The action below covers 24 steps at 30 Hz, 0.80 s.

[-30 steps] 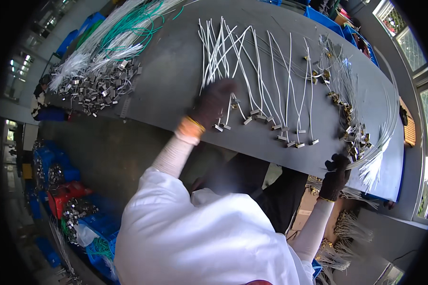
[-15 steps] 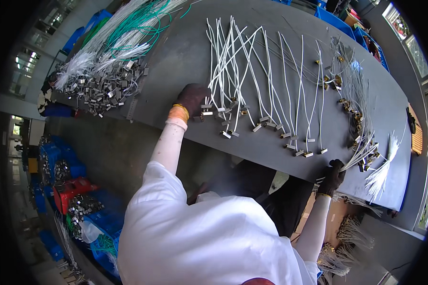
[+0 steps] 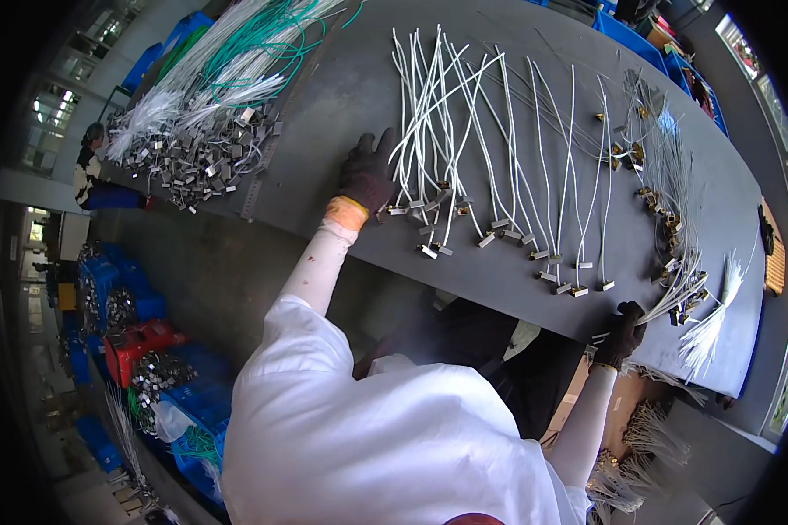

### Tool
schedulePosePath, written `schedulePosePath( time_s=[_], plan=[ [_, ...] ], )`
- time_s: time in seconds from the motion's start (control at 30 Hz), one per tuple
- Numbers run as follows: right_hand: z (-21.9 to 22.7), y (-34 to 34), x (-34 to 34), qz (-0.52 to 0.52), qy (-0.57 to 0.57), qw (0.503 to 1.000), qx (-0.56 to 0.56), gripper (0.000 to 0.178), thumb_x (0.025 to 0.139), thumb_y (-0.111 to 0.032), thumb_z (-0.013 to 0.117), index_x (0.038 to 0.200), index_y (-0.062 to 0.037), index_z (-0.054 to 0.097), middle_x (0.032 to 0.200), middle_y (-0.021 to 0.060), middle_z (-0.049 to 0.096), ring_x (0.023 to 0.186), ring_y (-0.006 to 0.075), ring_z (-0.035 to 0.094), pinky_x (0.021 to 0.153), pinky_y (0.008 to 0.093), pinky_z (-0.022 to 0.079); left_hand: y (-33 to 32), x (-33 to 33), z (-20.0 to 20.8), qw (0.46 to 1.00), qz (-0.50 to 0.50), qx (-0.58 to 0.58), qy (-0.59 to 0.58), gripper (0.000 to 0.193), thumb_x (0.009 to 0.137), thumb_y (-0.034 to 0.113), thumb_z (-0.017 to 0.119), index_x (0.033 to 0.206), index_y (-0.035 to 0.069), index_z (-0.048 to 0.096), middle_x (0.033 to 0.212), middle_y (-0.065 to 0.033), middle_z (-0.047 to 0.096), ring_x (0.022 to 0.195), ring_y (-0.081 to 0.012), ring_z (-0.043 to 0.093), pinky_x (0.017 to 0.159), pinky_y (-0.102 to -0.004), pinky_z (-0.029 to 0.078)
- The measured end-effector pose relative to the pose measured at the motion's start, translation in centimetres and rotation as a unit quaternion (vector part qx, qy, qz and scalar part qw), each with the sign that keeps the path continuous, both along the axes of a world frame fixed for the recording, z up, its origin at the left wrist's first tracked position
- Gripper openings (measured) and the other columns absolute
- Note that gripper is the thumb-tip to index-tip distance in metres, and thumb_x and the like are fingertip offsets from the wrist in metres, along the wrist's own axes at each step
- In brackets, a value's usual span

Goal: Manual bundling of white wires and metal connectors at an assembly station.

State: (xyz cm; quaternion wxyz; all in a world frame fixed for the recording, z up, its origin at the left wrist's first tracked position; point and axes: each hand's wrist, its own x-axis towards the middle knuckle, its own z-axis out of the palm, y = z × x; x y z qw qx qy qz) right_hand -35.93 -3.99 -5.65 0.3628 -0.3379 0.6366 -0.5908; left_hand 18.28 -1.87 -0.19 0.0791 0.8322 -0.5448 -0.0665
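Note:
My left hand, in a dark glove with an orange cuff, rests at the left end of a spread row of white cables. Its fingers are spread apart and seem to hold nothing. Small metal blocks sit on the cables' near ends, some with brass-coloured parts. At the table's near right edge, my right hand is closed round a bundle of thin white cables. The ends of this bundle stick out on both sides of the dark glove.
Grey table curves across the view. A heap of metal-ended cables with green strands lies at the far left. Thin wires with brass pieces and a white tuft lie right. Another person is far left; blue crates stand behind.
My left hand's fingers have spread from a more closed shape beside the leftmost cables. My right hand keeps its bundle. The whole view has shifted slightly.

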Motion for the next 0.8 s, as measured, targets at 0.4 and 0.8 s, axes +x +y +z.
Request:
schedulePosePath(
  time_s=[0.4,0.8],
  plan=[
    [1.3,0.0,1.1,-0.033,-0.015,0.999,0.033,0.028,0.085,-0.034,0.066,0.085,-0.0059,0.066,0.069,0.0019,0.057,0.058,0.0117,0.048,0.056,0.0272,0.038,0.0,1.9,-2.9,0.986,-0.139,-0.025,-0.089,0.042,0.074,0.017,0.071,0.115,0.02,0.066,0.141,-0.0126,0.044,0.132,-0.0357,0.041,0.108,-0.0452,0.037],
    [0.9,-0.1,0.3,-0.047,-0.007,0.998,0.048,0.028,0.084,-0.034,0.067,0.083,-0.0061,0.066,0.064,0.002,0.054,0.057,0.0117,0.047,0.056,0.0272,0.038,-2.8,-0.7,-0.1,0.997,-0.015,0.076,0.021,0.049,0.071,0.044,0.075,0.108,0.012,0.068,0.129,-0.0132,0.054,0.117,-0.0361,0.054,0.097,-0.0507,0.045]
  ],
)
